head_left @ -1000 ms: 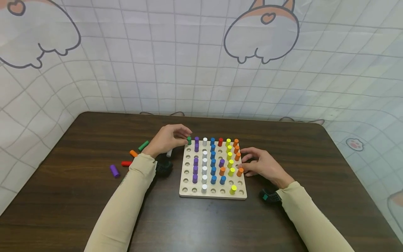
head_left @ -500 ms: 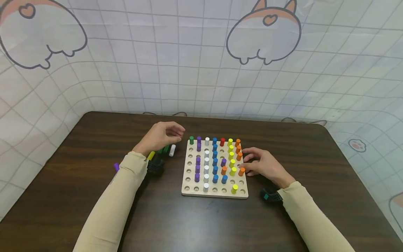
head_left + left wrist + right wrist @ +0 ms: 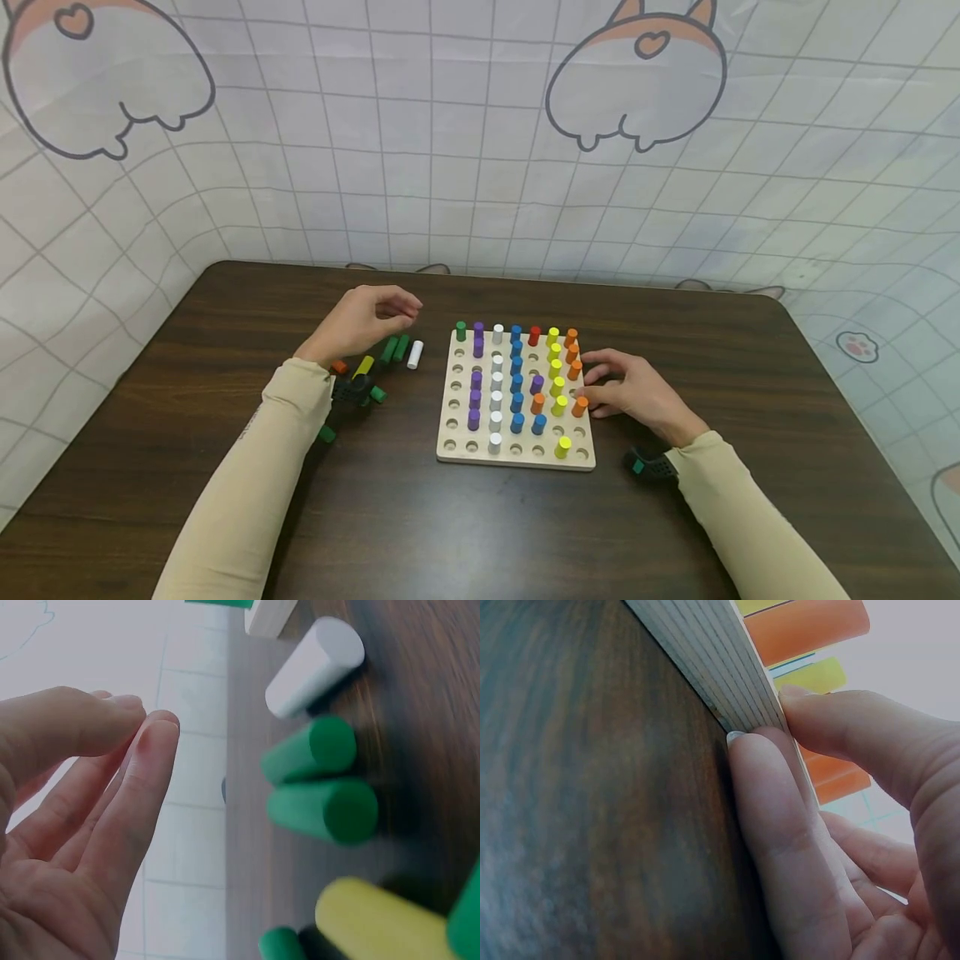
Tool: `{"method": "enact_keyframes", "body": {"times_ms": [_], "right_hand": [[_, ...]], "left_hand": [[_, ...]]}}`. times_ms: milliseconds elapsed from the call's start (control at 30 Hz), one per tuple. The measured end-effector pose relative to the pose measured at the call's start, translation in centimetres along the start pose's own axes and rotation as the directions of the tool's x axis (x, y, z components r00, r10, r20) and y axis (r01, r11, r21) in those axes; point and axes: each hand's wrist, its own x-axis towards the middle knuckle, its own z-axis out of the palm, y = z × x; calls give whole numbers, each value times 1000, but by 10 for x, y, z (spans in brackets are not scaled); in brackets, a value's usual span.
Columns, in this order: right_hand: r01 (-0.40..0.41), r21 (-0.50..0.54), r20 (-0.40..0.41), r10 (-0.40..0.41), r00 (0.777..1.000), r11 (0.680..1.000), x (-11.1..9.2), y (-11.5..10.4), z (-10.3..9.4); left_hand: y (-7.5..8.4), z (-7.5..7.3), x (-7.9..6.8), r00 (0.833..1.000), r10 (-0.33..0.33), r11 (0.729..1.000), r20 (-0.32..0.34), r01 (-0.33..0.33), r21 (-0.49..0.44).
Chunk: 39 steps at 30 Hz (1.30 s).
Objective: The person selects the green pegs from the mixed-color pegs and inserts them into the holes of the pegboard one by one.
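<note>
A wooden pegboard (image 3: pixel 527 437) stands upright-pegged in columns of purple, white, blue, yellow and orange. One green peg (image 3: pixel 461 331) fills its far left corner hole. My left hand (image 3: pixel 360 321) hovers left of the board, above loose pegs, its fingers loosely bent and holding nothing. In the left wrist view, a white peg (image 3: pixel 311 667), two green pegs (image 3: pixel 322 811) and a yellow peg (image 3: pixel 379 919) lie beside that hand. At the board's right side my right hand (image 3: pixel 637 392) grips the edge (image 3: pixel 712 660), thumb on top and fingers against the side.
More loose pegs lie partly behind the left wrist, including an orange-red peg (image 3: pixel 339 367) and a green peg (image 3: pixel 327 434). The dark wooden table (image 3: pixel 450 542) ends at a patterned cloth backdrop (image 3: pixel 480 167).
My left hand has let go of the green peg in the corner hole and moved left, away from the board, over the loose pegs. The right hand stays at the board's edge.
</note>
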Motion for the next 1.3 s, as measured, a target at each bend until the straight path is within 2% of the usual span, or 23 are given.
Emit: {"method": "enact_keyframes", "body": {"times_ms": [300,567,833,1067,1300], "right_hand": [[-17,-10,-8,17,1000,1000,1,0,1],[-26,-14,-12,26,1000,1000,0,-2,0],[-34,-18,-16,34,999,999,1,-3,1],[-27,-14,-11,26,1000,1000,1,0,0],[-16,-14,-6,16,1000,1000,2,1,0]], "left_hand": [[-13,-15,-10,999,-46,998,-20,46,33],[-20,-26,-20,998,-59,994,-8,60,92],[-30,-32,-28,991,-130,982,-22,131,137],[-33,-35,-32,989,-151,974,6,147,171],[-36,-37,-36,978,-203,970,47,195,146]]}}
